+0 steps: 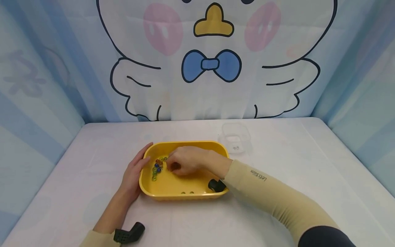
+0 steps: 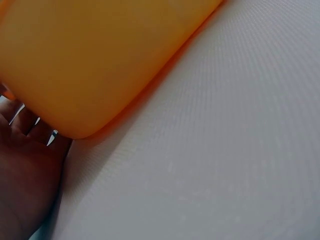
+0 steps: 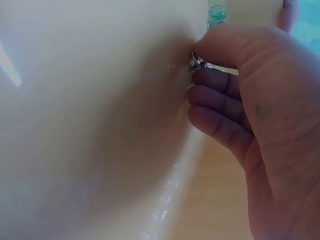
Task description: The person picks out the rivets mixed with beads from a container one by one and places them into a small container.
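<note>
A yellow tray (image 1: pixel 185 197) lies on the table, with several small glass marbles (image 1: pixel 158 166) in green, blue and amber at its left end. My left hand (image 1: pixel 134 173) grips the tray's left end, the thumb over the rim; in the left wrist view, its fingers (image 2: pixel 25 120) lie against the outer wall. Inside the tray, my right hand (image 1: pixel 186 161) is beside the marbles with its fingers curled. The right wrist view shows thumb and forefinger pinching a small shiny marble (image 3: pixel 197 62), mostly hidden by the fingertips.
Two green marbles (image 1: pixel 187 192) lie by the tray's near wall. The black wrist camera (image 1: pixel 216 185) of the right arm hangs over the tray's right end. Behind the tray stands a clear plastic box (image 1: pixel 236 135) with a few clear bits inside. A printed curtain (image 1: pixel 213 99) closes off the back.
</note>
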`<move>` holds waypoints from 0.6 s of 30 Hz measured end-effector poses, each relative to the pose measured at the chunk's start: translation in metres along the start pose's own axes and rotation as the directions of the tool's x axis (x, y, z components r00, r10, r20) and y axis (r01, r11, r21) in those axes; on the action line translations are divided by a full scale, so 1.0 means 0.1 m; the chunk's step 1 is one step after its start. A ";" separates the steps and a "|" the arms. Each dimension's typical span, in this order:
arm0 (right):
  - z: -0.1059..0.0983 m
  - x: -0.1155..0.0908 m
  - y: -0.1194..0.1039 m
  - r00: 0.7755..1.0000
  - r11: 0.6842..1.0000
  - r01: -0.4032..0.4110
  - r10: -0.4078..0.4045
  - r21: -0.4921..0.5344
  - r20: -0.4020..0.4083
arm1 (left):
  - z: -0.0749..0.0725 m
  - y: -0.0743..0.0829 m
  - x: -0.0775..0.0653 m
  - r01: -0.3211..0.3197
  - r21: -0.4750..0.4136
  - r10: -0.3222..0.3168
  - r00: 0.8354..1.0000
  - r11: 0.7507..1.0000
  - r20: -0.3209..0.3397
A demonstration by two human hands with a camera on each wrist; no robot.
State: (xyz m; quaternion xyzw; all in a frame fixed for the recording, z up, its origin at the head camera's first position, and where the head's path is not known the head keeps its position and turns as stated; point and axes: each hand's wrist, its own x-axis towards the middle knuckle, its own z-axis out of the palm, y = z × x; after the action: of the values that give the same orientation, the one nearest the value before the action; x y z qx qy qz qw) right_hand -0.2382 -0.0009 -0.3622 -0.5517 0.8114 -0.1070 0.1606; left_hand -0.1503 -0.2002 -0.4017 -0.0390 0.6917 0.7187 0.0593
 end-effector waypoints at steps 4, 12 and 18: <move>0.00 0.00 0.00 1.000 1.000 -0.012 0.012 -0.010 0.001 | -0.01 -0.01 0.00 0.007 -0.010 -0.007 1.000 1.000 -0.004; -0.02 -0.01 0.01 1.000 1.000 -0.019 0.019 0.024 -0.014 | -0.01 -0.01 0.00 0.006 -0.014 -0.006 1.000 1.000 -0.004; -0.03 -0.05 0.04 0.998 0.997 -0.021 0.025 0.072 -0.051 | -0.01 -0.01 0.01 0.006 -0.017 -0.006 1.000 1.000 -0.003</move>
State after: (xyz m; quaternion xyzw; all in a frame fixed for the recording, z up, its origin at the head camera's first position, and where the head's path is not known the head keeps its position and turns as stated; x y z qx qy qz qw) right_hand -0.2414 0.0057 -0.3598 -0.5333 0.8173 -0.1484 0.1601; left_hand -0.1515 -0.2016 -0.4034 -0.0426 0.6856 0.7242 0.0599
